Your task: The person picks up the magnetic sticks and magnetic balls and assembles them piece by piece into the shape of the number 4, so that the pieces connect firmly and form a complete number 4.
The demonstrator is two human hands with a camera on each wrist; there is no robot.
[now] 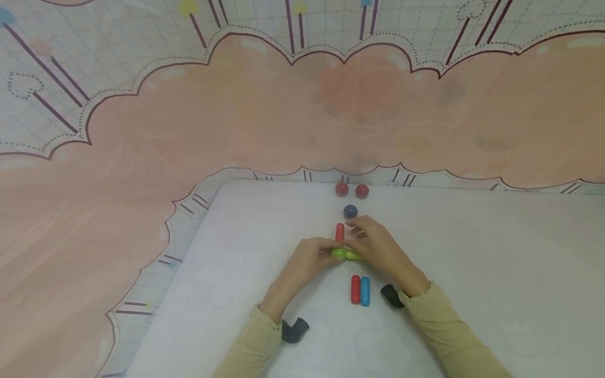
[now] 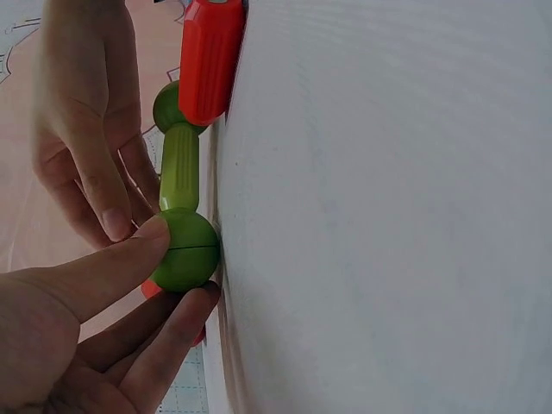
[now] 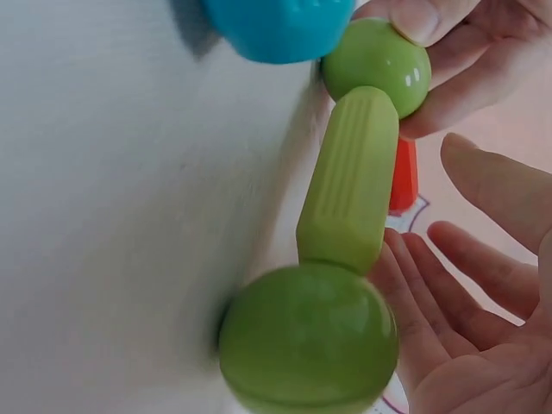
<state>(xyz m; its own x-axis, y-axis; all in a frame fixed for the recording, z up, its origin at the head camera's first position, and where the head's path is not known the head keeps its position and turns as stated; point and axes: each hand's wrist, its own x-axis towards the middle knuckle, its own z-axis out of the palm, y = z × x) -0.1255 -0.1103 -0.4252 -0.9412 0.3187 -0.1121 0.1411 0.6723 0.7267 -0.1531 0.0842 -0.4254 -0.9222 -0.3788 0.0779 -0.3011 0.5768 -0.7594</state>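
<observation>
In the left wrist view, my left hand (image 2: 112, 319) pinches a green ball (image 2: 188, 250) between thumb and fingers. From that ball a yellow-green ribbed rod (image 3: 349, 177) runs to a second green ball (image 3: 309, 338), which my right hand hides in the head view. My right hand (image 1: 378, 244) hovers around the rod's far side; the right wrist view shows its fingers spread, gripping nothing. A red rod (image 1: 340, 231) extends away from the held ball, just beyond the left fingertips.
Beyond the hands, a dark blue ball (image 1: 350, 211) and two red balls (image 1: 342, 189) sit near the white board's (image 1: 264, 210) far edge. Closer in, a red rod (image 1: 355, 289) and a blue rod (image 1: 365, 291) lie side by side. Black wrist cameras (image 1: 295, 331) protrude below both hands.
</observation>
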